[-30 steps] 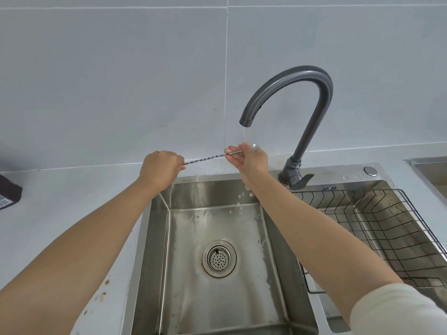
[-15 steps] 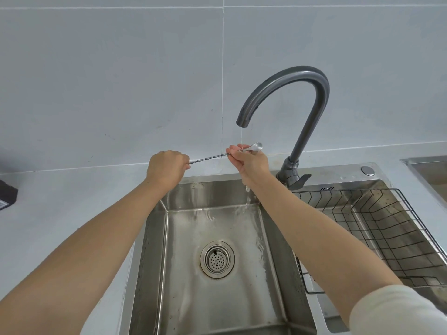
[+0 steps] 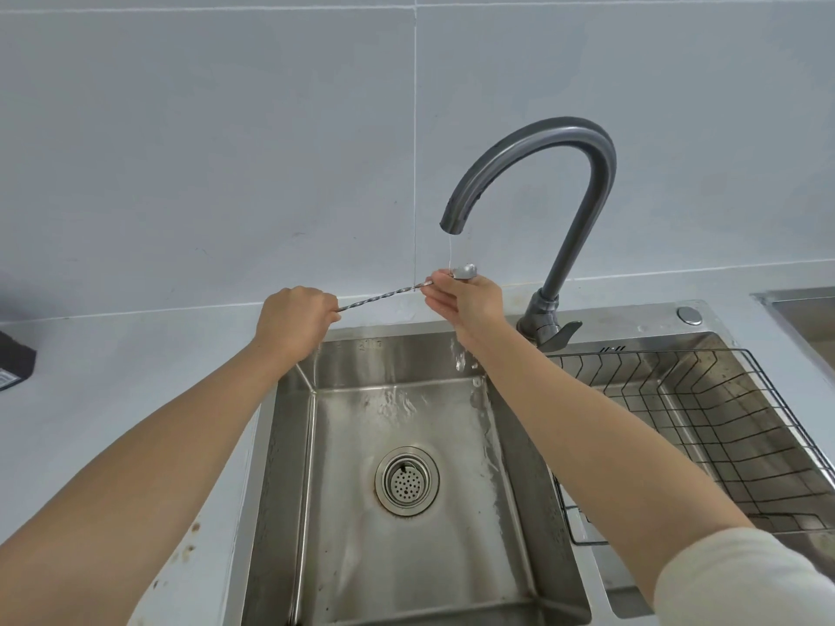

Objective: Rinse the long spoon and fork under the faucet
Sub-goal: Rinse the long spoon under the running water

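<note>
In front of the faucet (image 3: pixel 583 205), over the back edge of the sink (image 3: pixel 289 445), the left hand (image 3: pixel 296 320) is a closed fist round the tail end of the long spoon (image 3: pixel 384 295), out to the side of the spout. The slim steel handle is twisted like rope and lies nearly level. The right hand (image 3: pixel 467 302) pinches its neck, and the small bowl sits under the spout's thin water stream (image 3: pixel 450 250). Since half a second ago the left hand has drawn away from the faucet, bringing the bowl closer under the spout.
</note>
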`<state>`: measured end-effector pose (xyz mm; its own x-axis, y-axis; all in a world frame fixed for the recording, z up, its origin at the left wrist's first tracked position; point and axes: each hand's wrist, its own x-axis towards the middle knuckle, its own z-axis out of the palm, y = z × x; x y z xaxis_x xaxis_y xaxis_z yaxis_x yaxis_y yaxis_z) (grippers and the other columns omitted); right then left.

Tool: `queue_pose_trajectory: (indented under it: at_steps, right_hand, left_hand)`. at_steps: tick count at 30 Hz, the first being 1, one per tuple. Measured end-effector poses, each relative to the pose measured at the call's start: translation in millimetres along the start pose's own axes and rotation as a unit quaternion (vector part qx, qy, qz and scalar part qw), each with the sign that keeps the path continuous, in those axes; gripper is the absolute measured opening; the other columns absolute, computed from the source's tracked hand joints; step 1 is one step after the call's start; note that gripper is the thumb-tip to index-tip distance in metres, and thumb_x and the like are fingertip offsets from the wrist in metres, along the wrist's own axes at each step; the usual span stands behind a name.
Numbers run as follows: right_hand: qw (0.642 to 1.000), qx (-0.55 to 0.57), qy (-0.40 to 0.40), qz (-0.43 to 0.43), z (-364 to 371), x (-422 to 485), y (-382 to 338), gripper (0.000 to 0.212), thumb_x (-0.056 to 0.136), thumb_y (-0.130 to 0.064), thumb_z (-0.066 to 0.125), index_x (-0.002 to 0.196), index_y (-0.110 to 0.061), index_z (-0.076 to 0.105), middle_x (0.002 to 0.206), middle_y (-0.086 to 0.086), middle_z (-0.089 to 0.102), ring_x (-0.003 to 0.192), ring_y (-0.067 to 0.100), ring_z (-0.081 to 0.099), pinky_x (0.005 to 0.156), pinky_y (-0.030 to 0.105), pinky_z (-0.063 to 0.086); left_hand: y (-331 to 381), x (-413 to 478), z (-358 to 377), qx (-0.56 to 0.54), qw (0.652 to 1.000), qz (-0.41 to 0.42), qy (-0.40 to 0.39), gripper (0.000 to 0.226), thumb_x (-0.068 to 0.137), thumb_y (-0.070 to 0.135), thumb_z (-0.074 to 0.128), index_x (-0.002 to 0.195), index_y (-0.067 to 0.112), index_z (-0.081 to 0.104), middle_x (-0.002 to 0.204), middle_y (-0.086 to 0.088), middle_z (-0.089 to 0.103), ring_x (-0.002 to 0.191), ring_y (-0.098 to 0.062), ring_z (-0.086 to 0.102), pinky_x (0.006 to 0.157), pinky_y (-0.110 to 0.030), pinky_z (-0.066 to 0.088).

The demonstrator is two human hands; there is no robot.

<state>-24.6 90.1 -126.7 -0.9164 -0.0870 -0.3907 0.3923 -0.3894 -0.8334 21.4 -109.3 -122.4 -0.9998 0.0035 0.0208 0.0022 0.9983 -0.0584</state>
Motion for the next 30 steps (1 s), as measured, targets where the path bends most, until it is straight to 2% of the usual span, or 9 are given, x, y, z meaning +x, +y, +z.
queue_pose_trajectory:
  at_steps: [4, 7, 11, 15, 18, 21, 25, 27, 30]
  right_hand:
    - [1.000, -0.007, 0.010, -0.007, 2.9, -1.2, 3.9, 0.019, 0.083, 0.001, 0.063, 0.073, -0.011, 0.053, 0.073, 0.006, 0.061, 0.051, 0.007, 0.065, 0.057, 0.016, 0.057]
    - [0.999, -0.033, -0.002, -0.023, 8.1, -3.3, 5.7, 0.018, 0.092, -0.011, 0.055, 0.074, -0.009, 0.054, 0.072, 0.007, 0.062, 0.055, 0.010, 0.066, 0.057, 0.020, 0.057]
    - [0.999, -0.032, -0.002, -0.015, 13.0, -3.9, 3.5, 0.038, 0.100, -0.028, 0.036, 0.073, -0.007, 0.052, 0.071, 0.014, 0.062, 0.063, 0.021, 0.066, 0.067, 0.031, 0.057]
    - [0.999, -0.028, 0.007, -0.030, 12.5, -1.2, 4.2, 0.030, 0.098, -0.018, 0.044, 0.072, -0.006, 0.056, 0.070, 0.012, 0.063, 0.050, 0.011, 0.066, 0.058, 0.021, 0.058]
    - [0.999, -0.011, 0.026, -0.041, 10.3, 0.5, 3.1, 0.018, 0.089, -0.001, 0.057, 0.071, -0.005, 0.056, 0.071, 0.010, 0.062, 0.048, 0.009, 0.063, 0.060, 0.019, 0.058]
    - [0.998, 0.019, 0.021, -0.047, 7.9, -0.6, 0.0, 0.021, 0.084, 0.007, 0.059, 0.072, -0.007, 0.051, 0.074, 0.008, 0.059, 0.050, 0.007, 0.065, 0.062, 0.019, 0.058]
    - [0.999, 0.032, 0.021, -0.027, 8.3, -2.9, -0.7, 0.018, 0.094, -0.008, 0.049, 0.077, -0.008, 0.051, 0.075, 0.007, 0.061, 0.061, 0.014, 0.065, 0.062, 0.021, 0.057]
    - [0.999, 0.028, 0.018, -0.016, 9.3, -2.6, -1.2, 0.026, 0.099, -0.019, 0.041, 0.079, -0.008, 0.052, 0.074, 0.008, 0.061, 0.063, 0.017, 0.065, 0.062, 0.023, 0.057]
    - [0.999, 0.023, 0.015, -0.018, 7.0, -1.8, -5.2, 0.027, 0.100, -0.016, 0.039, 0.078, -0.007, 0.052, 0.075, 0.008, 0.062, 0.067, 0.018, 0.064, 0.063, 0.022, 0.057]
  left_hand:
    - [-7.5, -9.0, 2.6, 0.001, 1.000, -0.003, -0.007, 0.029, 0.096, 0.024, 0.045, 0.101, 0.005, 0.067, 0.098, -0.013, 0.070, 0.093, -0.035, 0.062, 0.076, -0.035, 0.047]
    - [-12.3, -13.1, 4.1, -0.010, 1.000, -0.007, -0.003, 0.028, 0.095, 0.023, 0.047, 0.098, 0.003, 0.068, 0.096, -0.015, 0.070, 0.091, -0.036, 0.062, 0.075, -0.036, 0.048]
    - [-17.4, -17.4, 3.8, -0.018, 1.000, -0.012, 0.006, 0.028, 0.095, 0.022, 0.048, 0.095, 0.002, 0.068, 0.090, -0.016, 0.070, 0.087, -0.036, 0.062, 0.072, -0.036, 0.048]
    - [-14.3, -20.7, 5.4, -0.030, 0.999, -0.010, 0.007, 0.028, 0.095, 0.021, 0.048, 0.094, 0.002, 0.069, 0.091, -0.016, 0.070, 0.088, -0.036, 0.063, 0.073, -0.037, 0.049]
    - [-7.7, -21.5, 7.1, -0.042, 0.999, -0.011, 0.002, 0.028, 0.096, 0.019, 0.047, 0.091, 0.001, 0.067, 0.090, -0.017, 0.069, 0.087, -0.036, 0.061, 0.072, -0.035, 0.047]
    - [-0.3, -20.4, 8.7, -0.068, 0.998, -0.016, 0.004, 0.028, 0.095, 0.017, 0.048, 0.083, -0.002, 0.065, 0.081, -0.018, 0.065, 0.085, -0.036, 0.061, 0.071, -0.034, 0.046]
    - [12.5, -14.4, 9.6, -0.102, 0.994, -0.024, 0.004, 0.028, 0.094, 0.020, 0.049, 0.089, -0.001, 0.068, 0.089, -0.017, 0.069, 0.089, -0.035, 0.061, 0.073, -0.036, 0.047]
    - [21.7, -10.6, 8.5, -0.114, 0.993, -0.021, 0.001, 0.028, 0.094, 0.020, 0.049, 0.090, 0.000, 0.068, 0.091, -0.018, 0.069, 0.090, -0.036, 0.060, 0.073, -0.036, 0.046]
    - [32.7, -3.6, 5.6, -0.122, 0.992, -0.014, -0.003, 0.030, 0.096, 0.021, 0.047, 0.091, 0.000, 0.068, 0.092, -0.019, 0.069, 0.092, -0.036, 0.059, 0.073, -0.035, 0.044]
